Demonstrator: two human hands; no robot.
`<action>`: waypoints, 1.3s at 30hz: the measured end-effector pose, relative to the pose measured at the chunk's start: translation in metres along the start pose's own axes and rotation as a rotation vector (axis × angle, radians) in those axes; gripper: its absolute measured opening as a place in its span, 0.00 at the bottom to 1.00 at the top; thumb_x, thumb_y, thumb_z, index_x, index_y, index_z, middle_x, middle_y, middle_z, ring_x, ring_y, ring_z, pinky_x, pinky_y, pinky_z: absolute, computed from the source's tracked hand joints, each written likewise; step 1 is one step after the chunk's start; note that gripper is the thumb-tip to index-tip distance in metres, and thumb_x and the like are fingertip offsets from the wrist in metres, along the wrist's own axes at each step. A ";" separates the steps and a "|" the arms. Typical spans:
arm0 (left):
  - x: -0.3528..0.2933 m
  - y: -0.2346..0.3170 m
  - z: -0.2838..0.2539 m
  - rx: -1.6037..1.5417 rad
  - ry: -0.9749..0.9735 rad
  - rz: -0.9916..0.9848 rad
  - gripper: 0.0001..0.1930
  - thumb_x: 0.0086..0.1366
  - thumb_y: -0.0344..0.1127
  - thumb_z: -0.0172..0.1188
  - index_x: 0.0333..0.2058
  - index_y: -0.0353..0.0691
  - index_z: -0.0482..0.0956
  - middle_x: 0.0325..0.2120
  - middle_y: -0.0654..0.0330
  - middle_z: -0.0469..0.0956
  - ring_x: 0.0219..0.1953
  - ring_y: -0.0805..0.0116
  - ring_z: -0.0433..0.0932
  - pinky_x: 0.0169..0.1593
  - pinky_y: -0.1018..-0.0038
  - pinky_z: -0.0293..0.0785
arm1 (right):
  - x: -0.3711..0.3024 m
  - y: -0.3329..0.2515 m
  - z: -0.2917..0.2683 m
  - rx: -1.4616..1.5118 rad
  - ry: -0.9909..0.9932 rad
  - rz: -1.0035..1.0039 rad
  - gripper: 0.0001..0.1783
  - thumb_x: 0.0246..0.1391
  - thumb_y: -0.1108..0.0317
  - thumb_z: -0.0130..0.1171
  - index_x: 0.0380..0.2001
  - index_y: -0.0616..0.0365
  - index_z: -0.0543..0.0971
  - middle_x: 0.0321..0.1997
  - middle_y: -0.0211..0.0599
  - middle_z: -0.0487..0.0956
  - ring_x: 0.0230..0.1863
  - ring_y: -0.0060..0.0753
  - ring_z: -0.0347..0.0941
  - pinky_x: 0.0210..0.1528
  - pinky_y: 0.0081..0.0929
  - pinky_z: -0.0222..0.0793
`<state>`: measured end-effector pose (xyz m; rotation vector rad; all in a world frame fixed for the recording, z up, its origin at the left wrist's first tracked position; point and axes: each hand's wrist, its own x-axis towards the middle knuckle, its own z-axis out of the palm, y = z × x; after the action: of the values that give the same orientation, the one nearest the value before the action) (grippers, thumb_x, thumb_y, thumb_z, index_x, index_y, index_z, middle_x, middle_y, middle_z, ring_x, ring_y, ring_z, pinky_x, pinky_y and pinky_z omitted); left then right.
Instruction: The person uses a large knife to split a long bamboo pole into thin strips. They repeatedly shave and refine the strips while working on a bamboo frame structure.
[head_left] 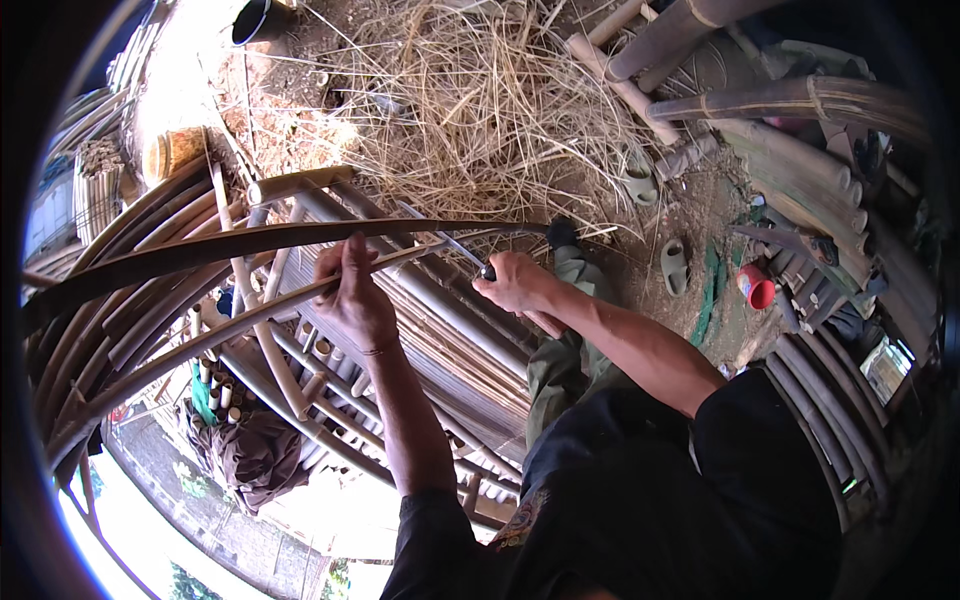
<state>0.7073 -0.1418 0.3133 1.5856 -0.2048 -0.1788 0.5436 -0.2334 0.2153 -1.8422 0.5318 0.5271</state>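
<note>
My left hand (352,295) is closed around a long split bamboo strip (240,322) that slants from the lower left up to the middle. Its raised fingers touch or lie against a darker, wider bamboo strip (200,243), which crosses above. In my right hand (518,284) is a knife (460,249), its dark handle in the fist and its thin blade pointing up and left. The blade passes by the far end of the held strip; whether it touches is too fine to tell. A stack of thin bamboo slats (440,325) lies on a bamboo rack below the hands.
Pale shavings (470,110) cover the ground ahead. Curved bamboo poles (140,270) lean at the left, and thick bamboo culms (800,170) lie at the right. Two sandals (675,267) and a red cup (757,288) are on the right. A dark bucket (262,20) stands far off.
</note>
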 end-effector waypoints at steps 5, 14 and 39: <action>0.012 -0.003 0.004 -0.104 0.082 -0.100 0.06 0.62 0.26 0.62 0.28 0.41 0.74 0.13 0.69 0.65 0.14 0.84 0.57 0.18 0.83 0.50 | 0.004 0.052 0.030 -0.313 0.148 0.059 0.16 0.59 0.57 0.53 0.31 0.60 0.67 0.18 0.39 0.73 0.19 0.37 0.74 0.20 0.36 0.73; 0.024 -0.019 -0.006 -0.038 0.103 -0.022 0.17 0.66 0.28 0.57 0.19 0.48 0.62 0.10 0.72 0.53 0.11 0.85 0.44 0.14 0.81 0.40 | 0.021 0.135 0.059 -0.281 0.247 -0.161 0.18 0.56 0.55 0.56 0.29 0.61 0.70 0.17 0.36 0.72 0.18 0.38 0.74 0.19 0.33 0.72; -0.117 0.222 -0.245 0.198 0.757 0.490 0.20 0.71 0.33 0.47 0.58 0.33 0.65 0.37 0.61 0.74 0.28 0.77 0.68 0.31 0.84 0.70 | 0.009 0.119 0.059 -0.370 0.178 -0.109 0.17 0.55 0.56 0.55 0.30 0.63 0.73 0.27 0.52 0.79 0.30 0.53 0.78 0.31 0.46 0.74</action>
<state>0.6482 0.1193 0.5393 1.6410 -0.0104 0.8333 0.4751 -0.2149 0.1032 -2.2726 0.4703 0.4085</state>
